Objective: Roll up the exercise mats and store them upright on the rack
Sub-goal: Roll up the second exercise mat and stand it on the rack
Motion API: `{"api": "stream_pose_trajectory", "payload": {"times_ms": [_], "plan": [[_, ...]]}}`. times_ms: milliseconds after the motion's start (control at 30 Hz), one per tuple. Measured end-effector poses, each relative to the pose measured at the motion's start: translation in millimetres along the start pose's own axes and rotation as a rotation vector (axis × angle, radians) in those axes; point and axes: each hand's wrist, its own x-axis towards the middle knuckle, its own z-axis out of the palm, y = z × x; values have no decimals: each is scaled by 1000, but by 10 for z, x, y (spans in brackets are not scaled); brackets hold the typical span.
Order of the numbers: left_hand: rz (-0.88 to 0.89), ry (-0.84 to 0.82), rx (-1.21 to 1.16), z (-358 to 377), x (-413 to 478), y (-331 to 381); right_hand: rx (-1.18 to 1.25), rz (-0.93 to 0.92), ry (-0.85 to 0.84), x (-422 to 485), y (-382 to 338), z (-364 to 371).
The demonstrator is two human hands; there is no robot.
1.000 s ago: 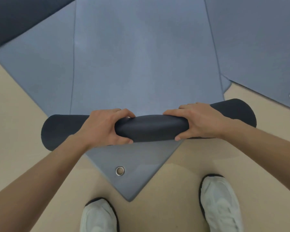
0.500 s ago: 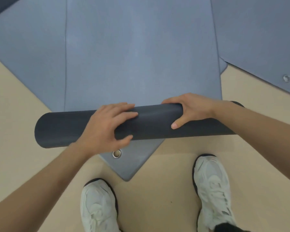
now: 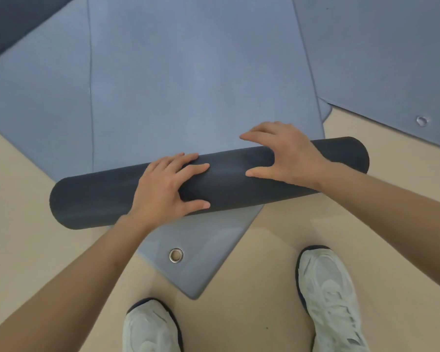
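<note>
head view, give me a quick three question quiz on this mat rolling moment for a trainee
1. True or false: both hands rest on top of the dark roll.
2. Which item lies nearest the person's shoes? A) the metal eyelet in the corner of the underlying mat B) the eyelet in the mat at far right C) the right end of the dark roll
3. Fill in: the flat part of the mat being rolled stretches ____ from the person.

Key:
1. True: left hand and right hand lie on it, fingers spread.
2. A
3. away
</note>
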Motion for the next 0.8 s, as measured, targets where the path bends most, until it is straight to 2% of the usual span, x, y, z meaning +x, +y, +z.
{"api": "stream_pose_trajectory", "payload": {"times_ms": [100,167,267,367,433,567,600,700,800], "plan": [[-122,-140,-184,-154,277,-124,-81,-129,168,-192,-36,207],[-182,-223,-307,-240,456,-209,-177,-177,221,-313,-63,334],[-242,-324,-432,-295,647,-330,-322,-197,186,-441,-71,479],[-258,-333,-454,-320,735,-383,-388,-197,119,-444,-5,532],[-220,-243,-377,-309,702,-356,-400,-217,96,-403,75,539],[1,100,-81,-222,433,-186,-389,-217,74,-226,218,489],[17,109,0,-190,358,-164,-389,-210,66,-166,241,463],[11,-15,236,-143,274,-214,-384,-183,31,17,300,361],[21,-63,270,-188,404,-289,-346,-157,-12,157,343,281]]}}
